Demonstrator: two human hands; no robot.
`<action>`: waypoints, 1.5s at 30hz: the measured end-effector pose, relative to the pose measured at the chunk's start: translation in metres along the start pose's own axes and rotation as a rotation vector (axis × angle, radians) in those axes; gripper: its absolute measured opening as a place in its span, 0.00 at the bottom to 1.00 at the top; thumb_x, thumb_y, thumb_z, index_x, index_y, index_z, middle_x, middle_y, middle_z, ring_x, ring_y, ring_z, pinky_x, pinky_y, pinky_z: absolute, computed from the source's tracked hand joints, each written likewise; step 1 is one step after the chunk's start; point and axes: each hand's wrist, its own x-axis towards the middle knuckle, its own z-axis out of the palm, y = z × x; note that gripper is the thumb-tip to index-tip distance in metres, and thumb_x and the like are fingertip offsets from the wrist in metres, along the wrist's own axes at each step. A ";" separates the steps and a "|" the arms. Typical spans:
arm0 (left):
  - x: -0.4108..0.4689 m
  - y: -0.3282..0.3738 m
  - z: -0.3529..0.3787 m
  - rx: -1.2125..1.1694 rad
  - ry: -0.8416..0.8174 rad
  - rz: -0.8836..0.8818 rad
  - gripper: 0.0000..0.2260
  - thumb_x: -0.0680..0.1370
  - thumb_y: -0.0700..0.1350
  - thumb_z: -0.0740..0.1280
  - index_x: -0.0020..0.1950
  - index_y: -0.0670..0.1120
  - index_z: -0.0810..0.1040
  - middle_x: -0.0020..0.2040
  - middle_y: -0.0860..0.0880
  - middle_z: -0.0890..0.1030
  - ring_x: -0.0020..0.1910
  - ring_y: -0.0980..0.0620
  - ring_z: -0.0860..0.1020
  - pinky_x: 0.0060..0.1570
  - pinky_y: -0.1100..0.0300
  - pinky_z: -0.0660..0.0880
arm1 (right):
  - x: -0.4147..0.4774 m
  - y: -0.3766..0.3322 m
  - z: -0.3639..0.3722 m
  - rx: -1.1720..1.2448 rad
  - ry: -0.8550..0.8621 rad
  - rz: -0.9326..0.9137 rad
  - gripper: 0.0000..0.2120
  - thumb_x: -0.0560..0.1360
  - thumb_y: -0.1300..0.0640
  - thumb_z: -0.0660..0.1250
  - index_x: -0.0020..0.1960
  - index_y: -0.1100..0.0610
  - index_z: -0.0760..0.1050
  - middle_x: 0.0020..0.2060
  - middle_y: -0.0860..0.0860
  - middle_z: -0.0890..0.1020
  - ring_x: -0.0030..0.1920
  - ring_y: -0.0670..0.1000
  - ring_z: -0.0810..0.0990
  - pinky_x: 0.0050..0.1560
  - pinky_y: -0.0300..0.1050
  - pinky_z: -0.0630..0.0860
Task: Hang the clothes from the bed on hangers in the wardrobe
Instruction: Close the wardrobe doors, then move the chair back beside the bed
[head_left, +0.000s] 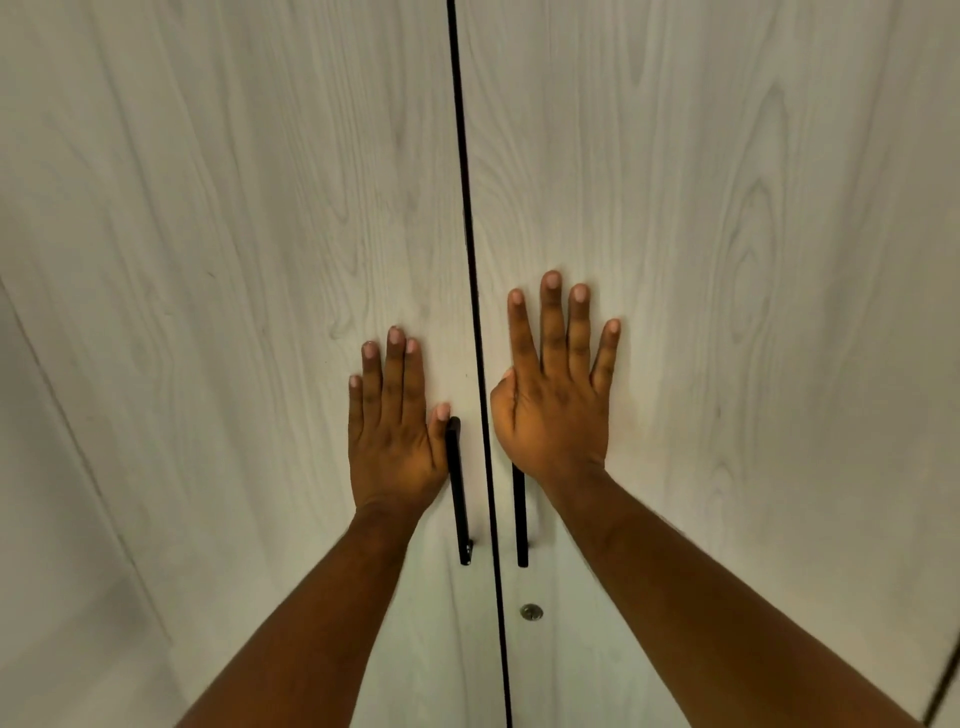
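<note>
A pale wood-grain wardrobe (234, 218) fills the view, its two tall doors shut and meeting at a thin dark gap (470, 249) down the middle. A person stands close, both bare forearms reaching up from below. The left hand (395, 421) lies flat on the left door, fingers straight and together, grasping nothing, with the thumb touching the top of that door's black bar handle (461, 509). The right hand (556, 395) is spread flat on the right door and covers the top of the second black handle (520, 525) – it too holds nothing. A small round lock (531, 612) sits just below the handles on the right door. The clothes, the hangers and the bed are all out of view. The step in hand appears to be at the doors themselves; flat palms suit pressing them to, though whether the work is starting or ending cannot be told. If the wardrobe is to be opened, the next move calls for fingers to curl round both handles and pull outward.
</note>
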 end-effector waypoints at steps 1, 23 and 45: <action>-0.003 -0.001 -0.006 0.000 -0.021 0.004 0.30 0.84 0.51 0.52 0.82 0.42 0.48 0.83 0.45 0.46 0.82 0.44 0.45 0.79 0.42 0.50 | -0.002 0.000 -0.002 -0.004 -0.008 -0.008 0.36 0.80 0.48 0.53 0.83 0.54 0.41 0.82 0.57 0.41 0.81 0.61 0.40 0.78 0.67 0.45; -0.115 -0.125 -0.236 -0.075 -0.174 -0.092 0.23 0.82 0.48 0.60 0.78 0.47 0.66 0.77 0.50 0.68 0.77 0.51 0.64 0.75 0.50 0.64 | -0.075 -0.151 -0.096 0.911 -0.246 -0.104 0.25 0.80 0.56 0.66 0.76 0.48 0.68 0.72 0.43 0.72 0.73 0.42 0.66 0.70 0.27 0.57; -0.295 -0.157 -0.525 0.590 0.054 -0.406 0.14 0.77 0.32 0.63 0.61 0.40 0.78 0.62 0.45 0.78 0.61 0.46 0.76 0.64 0.55 0.72 | -0.171 -0.514 -0.285 2.490 0.094 -0.671 0.11 0.77 0.72 0.60 0.53 0.63 0.78 0.48 0.54 0.82 0.45 0.56 0.81 0.46 0.51 0.75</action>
